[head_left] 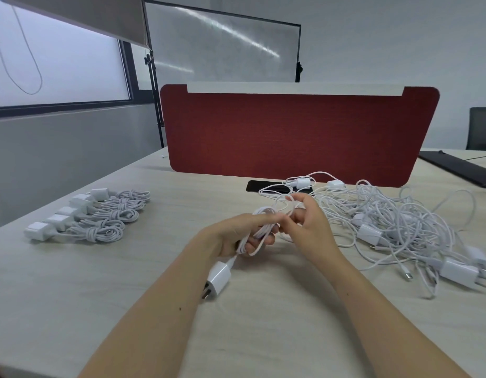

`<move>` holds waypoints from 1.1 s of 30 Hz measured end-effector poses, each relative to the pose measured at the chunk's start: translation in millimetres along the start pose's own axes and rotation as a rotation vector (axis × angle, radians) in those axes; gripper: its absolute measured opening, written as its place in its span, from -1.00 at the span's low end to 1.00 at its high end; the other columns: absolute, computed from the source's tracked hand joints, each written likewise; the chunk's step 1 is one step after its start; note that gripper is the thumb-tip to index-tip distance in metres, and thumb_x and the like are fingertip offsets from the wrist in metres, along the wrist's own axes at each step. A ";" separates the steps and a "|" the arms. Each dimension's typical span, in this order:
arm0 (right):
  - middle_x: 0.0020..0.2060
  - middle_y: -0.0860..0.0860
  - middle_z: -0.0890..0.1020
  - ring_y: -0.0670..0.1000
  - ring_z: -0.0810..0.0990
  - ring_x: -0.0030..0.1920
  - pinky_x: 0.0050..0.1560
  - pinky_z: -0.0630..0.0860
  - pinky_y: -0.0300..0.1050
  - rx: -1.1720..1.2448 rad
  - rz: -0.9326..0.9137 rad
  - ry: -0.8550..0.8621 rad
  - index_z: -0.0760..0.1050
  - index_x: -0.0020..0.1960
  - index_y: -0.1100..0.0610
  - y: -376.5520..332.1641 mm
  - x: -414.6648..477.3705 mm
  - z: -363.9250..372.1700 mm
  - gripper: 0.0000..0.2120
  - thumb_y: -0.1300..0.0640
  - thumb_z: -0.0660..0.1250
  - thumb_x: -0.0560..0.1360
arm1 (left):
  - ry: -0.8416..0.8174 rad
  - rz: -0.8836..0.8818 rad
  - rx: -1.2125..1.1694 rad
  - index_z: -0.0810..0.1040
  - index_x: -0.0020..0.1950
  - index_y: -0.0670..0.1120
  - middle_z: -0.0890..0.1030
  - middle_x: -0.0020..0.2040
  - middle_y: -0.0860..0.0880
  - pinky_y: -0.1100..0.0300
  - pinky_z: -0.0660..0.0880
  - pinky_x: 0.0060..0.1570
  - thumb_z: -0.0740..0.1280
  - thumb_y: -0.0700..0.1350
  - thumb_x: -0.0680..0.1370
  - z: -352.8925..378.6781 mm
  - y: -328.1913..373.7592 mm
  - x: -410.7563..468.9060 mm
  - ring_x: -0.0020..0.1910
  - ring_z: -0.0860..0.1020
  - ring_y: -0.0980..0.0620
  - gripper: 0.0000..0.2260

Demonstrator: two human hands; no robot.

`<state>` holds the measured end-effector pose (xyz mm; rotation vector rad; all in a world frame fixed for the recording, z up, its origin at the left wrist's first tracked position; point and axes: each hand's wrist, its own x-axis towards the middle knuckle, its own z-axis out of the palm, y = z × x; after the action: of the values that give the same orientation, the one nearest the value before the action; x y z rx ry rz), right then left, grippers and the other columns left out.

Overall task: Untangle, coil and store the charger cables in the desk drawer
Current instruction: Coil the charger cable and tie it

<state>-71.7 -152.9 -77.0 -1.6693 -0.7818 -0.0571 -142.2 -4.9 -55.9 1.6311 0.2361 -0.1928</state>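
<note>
"White cord everywhere. How far along are you?"

"Partway, I'd say. Five coiled chargers (86,216) lie in a row at the left of the desk (127,296), each bundle beside its plug. My left hand (244,236) grips the loops of the cable (263,227) I'm winding. Its adapter (218,278) hangs below that wrist, touching the desk or just above it; I can't tell which. My right hand (307,216) pinches the loose run of the same cable, close beside the left."

"And what's left?"

"The tangled pile (400,227) on my right, with several plugs buried in it. It looks like at least as much as I've done. Nothing is stored yet, and the drawer isn't in view."

"Room to work?"

"Plenty of bare desk in front of me, and between the row and my hands. The red divider (291,132) closes off the far side, and a black phone (266,186) lies at its foot under a stray cord. The pile sprawls toward the right edge, so I'd draw strands inward."
</note>
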 end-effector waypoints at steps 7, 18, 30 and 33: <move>-0.45 -0.06 0.51 -0.07 0.51 -0.36 -0.17 0.49 -0.18 0.039 -0.039 0.146 0.41 0.28 0.03 0.4 5.3 0.4 -0.66 0.17 0.38 0.55 | 0.044 0.138 -0.086 0.59 0.01 -0.07 0.20 -0.42 0.07 0.36 0.10 -0.52 0.29 -0.03 0.63 -0.1 0.8 1.4 -0.47 0.16 0.16 -0.86; -0.44 0.01 0.51 -0.08 0.40 -0.53 -0.37 0.54 -0.18 0.681 0.230 0.111 0.59 0.01 0.15 -17.9 5.4 -13.8 -0.91 0.27 0.32 0.57 | 0.377 0.209 0.096 0.62 -0.06 -0.10 0.32 -0.49 0.05 0.28 0.16 -0.49 0.31 -0.14 0.60 0.3 -2.7 12.5 -0.53 0.22 0.11 -0.89; 0.12 0.25 0.65 0.18 0.66 0.14 0.23 0.56 0.08 1.006 0.286 -0.065 0.43 0.27 0.20 -34.0 7.7 -18.2 -0.76 0.20 0.14 0.64 | 0.182 0.229 0.693 0.68 -0.19 0.05 0.60 -0.23 0.12 0.27 0.38 -0.26 0.36 0.03 0.56 9.4 -5.1 5.7 -0.26 0.50 0.11 -0.83; 0.20 0.32 0.59 0.24 0.59 0.24 0.39 0.42 0.13 1.031 0.350 -0.096 0.30 0.44 0.13 -30.6 9.3 -25.5 -0.54 -0.01 0.21 0.60 | 0.011 0.176 0.652 0.70 -0.12 0.03 0.49 -0.35 0.07 0.24 0.32 -0.35 0.39 0.04 0.55 13.0 -1.2 -4.0 -0.36 0.37 0.05 -0.86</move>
<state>-70.8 -170.0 -39.8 -0.7925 -0.4374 0.5836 -146.2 -18.0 -56.9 2.2885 0.0318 -0.1318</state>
